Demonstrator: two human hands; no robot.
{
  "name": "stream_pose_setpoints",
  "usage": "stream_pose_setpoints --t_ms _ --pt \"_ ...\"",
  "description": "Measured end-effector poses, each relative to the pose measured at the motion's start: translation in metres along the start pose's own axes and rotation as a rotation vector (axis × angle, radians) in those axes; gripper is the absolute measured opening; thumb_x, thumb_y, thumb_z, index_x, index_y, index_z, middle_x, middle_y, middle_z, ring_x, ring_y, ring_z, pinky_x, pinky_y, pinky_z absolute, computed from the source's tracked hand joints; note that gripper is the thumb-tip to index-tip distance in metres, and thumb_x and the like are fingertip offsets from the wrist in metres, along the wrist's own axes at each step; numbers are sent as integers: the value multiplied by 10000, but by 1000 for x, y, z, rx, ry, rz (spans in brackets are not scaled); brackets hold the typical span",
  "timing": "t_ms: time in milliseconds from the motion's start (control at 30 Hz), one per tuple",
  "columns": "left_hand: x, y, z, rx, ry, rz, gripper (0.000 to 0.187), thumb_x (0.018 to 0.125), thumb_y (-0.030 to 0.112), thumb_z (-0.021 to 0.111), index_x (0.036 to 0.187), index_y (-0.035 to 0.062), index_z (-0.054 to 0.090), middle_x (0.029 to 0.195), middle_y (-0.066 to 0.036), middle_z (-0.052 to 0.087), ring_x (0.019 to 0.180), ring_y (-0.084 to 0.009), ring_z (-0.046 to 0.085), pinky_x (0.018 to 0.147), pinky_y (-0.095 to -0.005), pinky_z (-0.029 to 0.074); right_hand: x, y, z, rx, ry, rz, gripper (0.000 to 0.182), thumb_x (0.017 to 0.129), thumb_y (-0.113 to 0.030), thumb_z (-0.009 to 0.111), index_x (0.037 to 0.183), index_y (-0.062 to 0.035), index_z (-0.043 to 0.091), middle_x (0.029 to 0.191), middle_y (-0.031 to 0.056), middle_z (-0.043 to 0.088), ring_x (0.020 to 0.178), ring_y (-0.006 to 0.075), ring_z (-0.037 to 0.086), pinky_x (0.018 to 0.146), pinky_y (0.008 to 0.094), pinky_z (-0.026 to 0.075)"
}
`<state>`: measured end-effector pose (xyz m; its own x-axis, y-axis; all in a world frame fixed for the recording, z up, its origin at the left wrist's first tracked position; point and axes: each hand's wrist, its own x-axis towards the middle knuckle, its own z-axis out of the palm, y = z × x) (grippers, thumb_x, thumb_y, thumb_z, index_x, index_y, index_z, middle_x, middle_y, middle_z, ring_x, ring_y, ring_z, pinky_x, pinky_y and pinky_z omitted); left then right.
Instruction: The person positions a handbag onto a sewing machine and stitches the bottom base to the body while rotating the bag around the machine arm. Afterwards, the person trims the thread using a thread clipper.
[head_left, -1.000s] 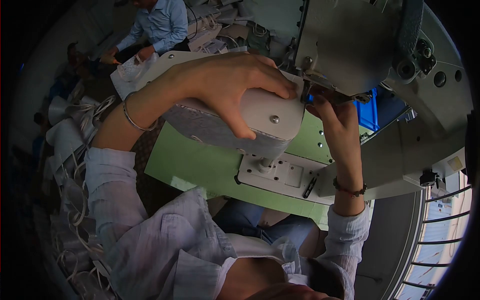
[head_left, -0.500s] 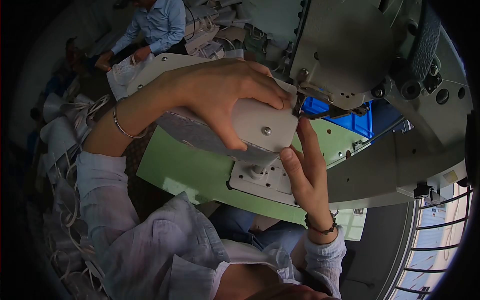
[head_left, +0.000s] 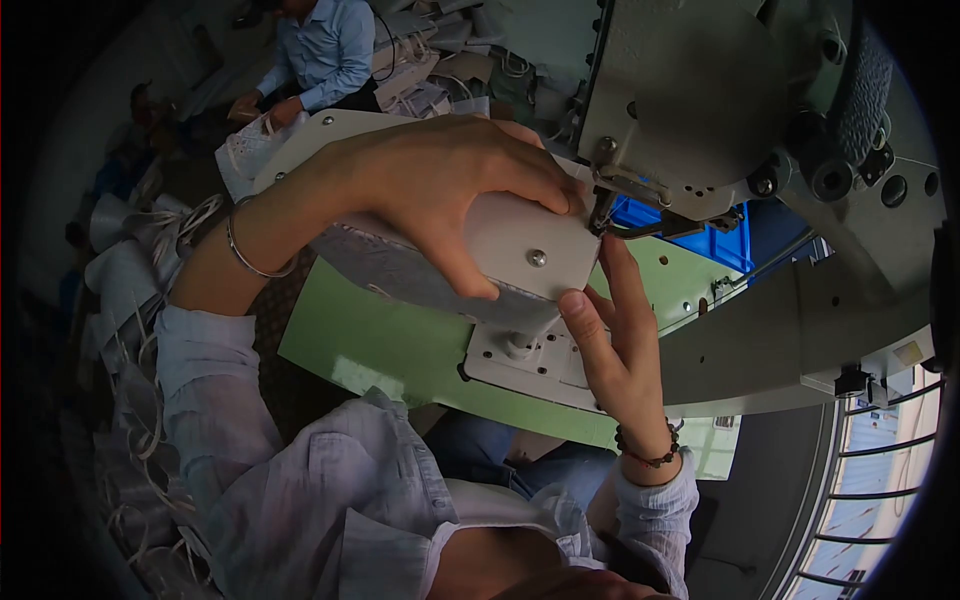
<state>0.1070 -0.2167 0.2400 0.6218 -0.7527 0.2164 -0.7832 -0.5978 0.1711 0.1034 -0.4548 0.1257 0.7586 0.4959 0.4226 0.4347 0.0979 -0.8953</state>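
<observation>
A grey patterned fabric bag piece [head_left: 400, 272] hangs around the near side of the sewing machine's pale, screw-studded bed [head_left: 515, 235]. My left hand [head_left: 440, 185], wearing a thin bangle, arches over the bed. Its thumb presses at the fabric's near upper edge, and its fingertips reach the far edge beside the needle area [head_left: 600, 215]. My right hand [head_left: 625, 340], with a beaded bracelet, grips the piece around the bed's right end. The right thumb is at the near corner and the index finger just below the needle area. Fabric beneath the fingers is mostly hidden.
The machine head [head_left: 690, 100] looms at upper right, above a blue crate [head_left: 725, 245]. A green tabletop [head_left: 370, 330] lies below the bed. Another person [head_left: 330, 55] handles a pale bag at the back. Heaped bags with handles [head_left: 130, 370] line the left.
My hands and the bag piece stay nearly in place, with a slight shift of the whole view. The other person's hand at the back has moved right and up, towards their body.
</observation>
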Motion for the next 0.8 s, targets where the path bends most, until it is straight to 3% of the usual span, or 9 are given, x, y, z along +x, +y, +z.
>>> stream_pose_setpoints --t_ms 167,233,433,600,800 --pt "0 -1 -1 50 3 27 678 528 298 806 1129 23 651 1083 -98 691 1009 -290 644 955 -393 458 6 0 -2 5 -26 54 727 933 -332 652 1458 46 319 1427 233 410 1278 346 491 973 469 468" --pt "2 2 -4 -4 -57 -62 684 534 305 808 1137 25 649 1160 -95 671 1077 -309 621 982 -396 451 8 -1 -3 6 -37 56 731 934 -331 651 1463 40 311 1422 227 414 1273 340 495 972 466 470" --pt "3 -8 -1 6 -59 -74 698 545 324 812 1158 33 647 1293 -106 617 1131 -305 609 1026 -393 425 12 4 -2 5 -29 48 744 943 -336 628 1486 29 274 1414 204 426 1273 325 489 983 465 449" --pt "5 -13 0 -43 -70 -94 717 549 336 813 1177 35 642 1291 -116 618 1144 -288 607 1026 -389 428 16 6 -1 -23 -23 33 742 951 -332 605 1493 36 257 1416 195 428 1284 324 477 989 468 429" --pt "6 -13 -3 -15 -89 -119 732 559 349 815 1193 32 636 1283 -113 619 1157 -275 599 1027 -378 423 21 8 4 53 -22 85 732 954 -280 602 1476 85 243 1412 235 409 1298 309 453 1043 410 386"
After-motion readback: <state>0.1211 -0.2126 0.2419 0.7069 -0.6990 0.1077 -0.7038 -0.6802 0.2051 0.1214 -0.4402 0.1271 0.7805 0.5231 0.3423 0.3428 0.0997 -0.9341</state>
